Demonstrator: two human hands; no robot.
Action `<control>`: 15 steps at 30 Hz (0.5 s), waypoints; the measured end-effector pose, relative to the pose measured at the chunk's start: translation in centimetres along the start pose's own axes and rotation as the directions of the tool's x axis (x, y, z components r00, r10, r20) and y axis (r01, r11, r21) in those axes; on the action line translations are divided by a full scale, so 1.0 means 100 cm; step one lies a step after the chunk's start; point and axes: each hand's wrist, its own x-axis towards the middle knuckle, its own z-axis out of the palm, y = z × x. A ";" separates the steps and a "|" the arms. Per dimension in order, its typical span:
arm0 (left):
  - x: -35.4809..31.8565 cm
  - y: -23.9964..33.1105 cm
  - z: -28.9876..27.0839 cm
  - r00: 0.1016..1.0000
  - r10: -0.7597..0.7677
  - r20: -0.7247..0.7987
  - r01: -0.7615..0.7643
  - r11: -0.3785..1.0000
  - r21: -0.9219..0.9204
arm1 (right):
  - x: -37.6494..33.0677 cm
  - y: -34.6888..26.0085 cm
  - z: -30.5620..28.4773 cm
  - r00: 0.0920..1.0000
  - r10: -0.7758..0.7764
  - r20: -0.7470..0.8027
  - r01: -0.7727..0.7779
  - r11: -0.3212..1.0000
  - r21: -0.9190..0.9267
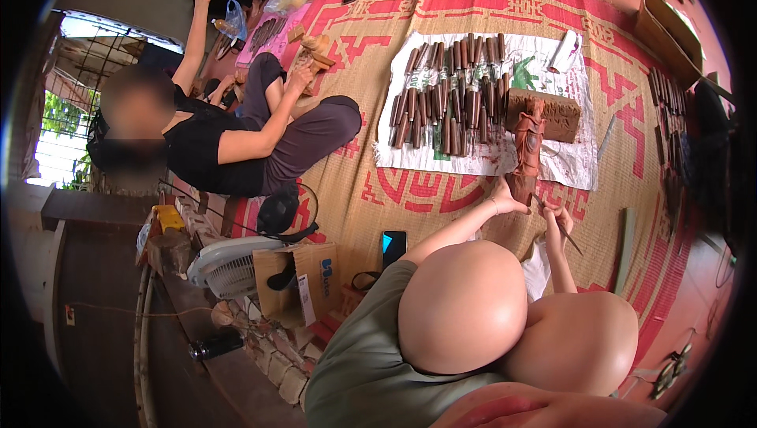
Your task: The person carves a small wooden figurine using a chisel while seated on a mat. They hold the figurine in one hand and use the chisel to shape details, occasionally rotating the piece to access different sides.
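Note:
A reddish-brown carved wooden figurine (528,144) leans with its upper end against a wooden block (564,119). My left hand (511,198) is closed around the figurine's near end. Close beside it, my right hand (558,218) grips a thin, dark, rod-like carving tool (574,245), its tip near the base of the figurine. The exact kind of tool is too small to make out. Beyond the figurine, several wooden-handled carving chisels (449,100) lie in rows on a white printed sack (386,156).
A red-patterned straw mat (347,183) covers the floor. To the left a person (229,144) sits holding a pale wooden carving (315,53). More tools (670,112) line the right edge. A phone (393,248), a cardboard box (315,270) and a white fan (225,266) are at near left.

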 end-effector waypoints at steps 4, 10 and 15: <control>0.004 -0.006 0.003 1.000 -0.011 -0.008 0.011 1.000 0.026 | -0.008 -0.003 -0.023 0.989 0.059 0.137 -0.046 0.994 -0.095; -0.001 0.009 -0.003 1.000 -0.020 -0.014 0.020 1.000 -0.022 | 0.008 -0.012 0.002 0.999 0.006 -0.053 -0.004 0.999 0.038; 0.002 -0.008 0.002 0.998 -0.019 -0.063 0.019 1.000 -0.005 | -0.010 -0.009 -0.009 0.984 0.061 0.167 -0.053 0.997 -0.054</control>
